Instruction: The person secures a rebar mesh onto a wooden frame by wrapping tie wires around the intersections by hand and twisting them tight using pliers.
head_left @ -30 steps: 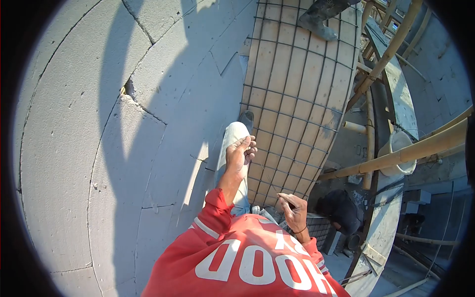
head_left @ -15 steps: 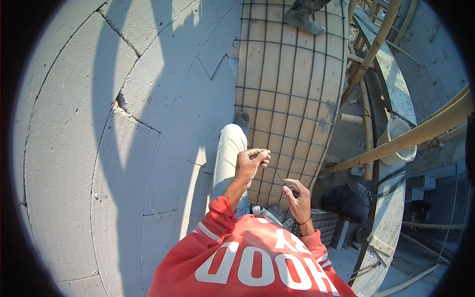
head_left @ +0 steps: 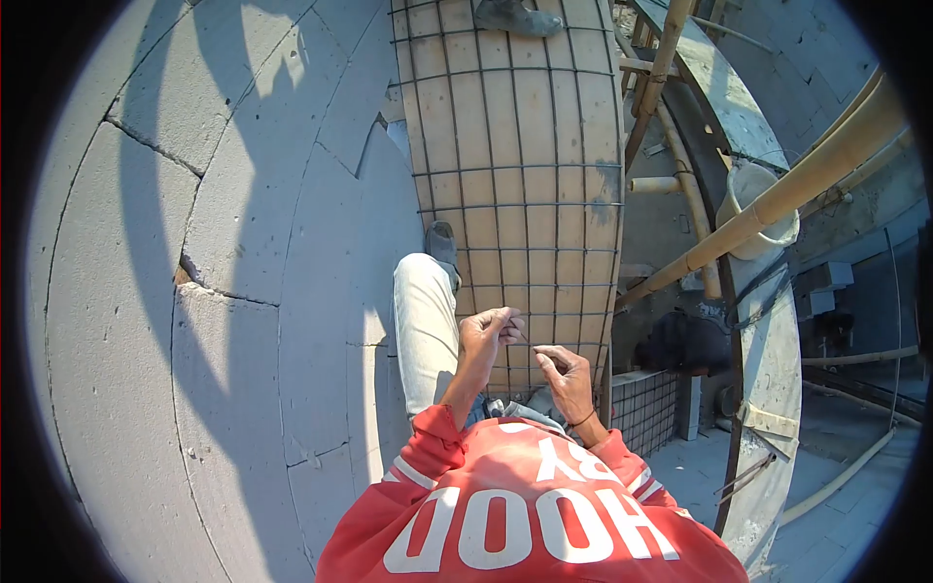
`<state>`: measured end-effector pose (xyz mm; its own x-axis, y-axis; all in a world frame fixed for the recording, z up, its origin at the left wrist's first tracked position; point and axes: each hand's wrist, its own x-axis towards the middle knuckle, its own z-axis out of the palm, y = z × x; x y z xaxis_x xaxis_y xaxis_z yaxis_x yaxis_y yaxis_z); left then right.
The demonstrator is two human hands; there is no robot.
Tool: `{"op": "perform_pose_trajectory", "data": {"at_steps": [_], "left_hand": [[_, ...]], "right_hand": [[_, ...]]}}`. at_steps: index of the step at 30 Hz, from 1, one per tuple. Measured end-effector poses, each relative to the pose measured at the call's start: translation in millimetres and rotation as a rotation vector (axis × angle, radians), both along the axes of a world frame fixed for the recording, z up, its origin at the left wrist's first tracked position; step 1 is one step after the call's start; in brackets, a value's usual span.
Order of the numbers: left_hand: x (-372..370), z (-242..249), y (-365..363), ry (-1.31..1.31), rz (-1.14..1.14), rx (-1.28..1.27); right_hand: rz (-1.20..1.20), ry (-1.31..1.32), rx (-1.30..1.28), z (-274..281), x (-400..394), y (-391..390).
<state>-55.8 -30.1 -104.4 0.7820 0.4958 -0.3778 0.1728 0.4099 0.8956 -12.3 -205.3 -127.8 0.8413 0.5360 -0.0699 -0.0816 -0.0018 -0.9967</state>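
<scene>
Both hands are close together above a steel mesh [head_left: 525, 206] laid over wooden boards [head_left: 573, 117]. My left hand [head_left: 486, 340] is closed in a pinch on a thin dark wire [head_left: 523, 333] that slants toward the other hand. My right hand [head_left: 566, 374] has thumb and index finger pressed together near the wire's other end; what lies between those fingertips is too small to make out. The hands do not touch each other. Below them are the red sleeves and front of my top [head_left: 525, 496].
Pale block wall [head_left: 233, 340] fills the left side. My leg [head_left: 423, 321] and shoe [head_left: 441, 243] are beside the mesh. Another boot [head_left: 520, 17] stands at the top. Bamboo poles [head_left: 748, 219], a white bucket [head_left: 763, 209] and a long plank [head_left: 763, 389] are on the right.
The view has shifted, so the mesh and wall appear further left. My hands have come closer together, and my right hand's thumb and index finger have closed toward each other.
</scene>
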Motion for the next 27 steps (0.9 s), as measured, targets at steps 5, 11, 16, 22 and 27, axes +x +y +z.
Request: {"op": "perform_pose_trajectory", "data": {"at_steps": [5,11,16,22,27], "left_hand": [[1.4,-10.3,-0.9,0.015,0.007,0.021],[0.2,-8.6,-1.0,0.043,0.020,-0.019],[-4.2,-24.0,4.2,0.008,0.053,-0.103],[-6.9,-32.9,3.6,-0.007,0.082,-0.098],[-1.2,-14.2,0.1,-0.037,0.065,-0.124]], "right_hand": [[0.051,0.099,-0.070,-2.6,-1.8,-3.8],[0.045,0.064,-0.069,-10.5,-3.3,-2.0],[0.043,0.063,-0.038,-14.1,-5.4,1.6],[0.028,0.041,-0.061,-17.6,-8.7,2.4],[-0.022,0.103,-0.015,-25.5,-8.2,2.2]]}}
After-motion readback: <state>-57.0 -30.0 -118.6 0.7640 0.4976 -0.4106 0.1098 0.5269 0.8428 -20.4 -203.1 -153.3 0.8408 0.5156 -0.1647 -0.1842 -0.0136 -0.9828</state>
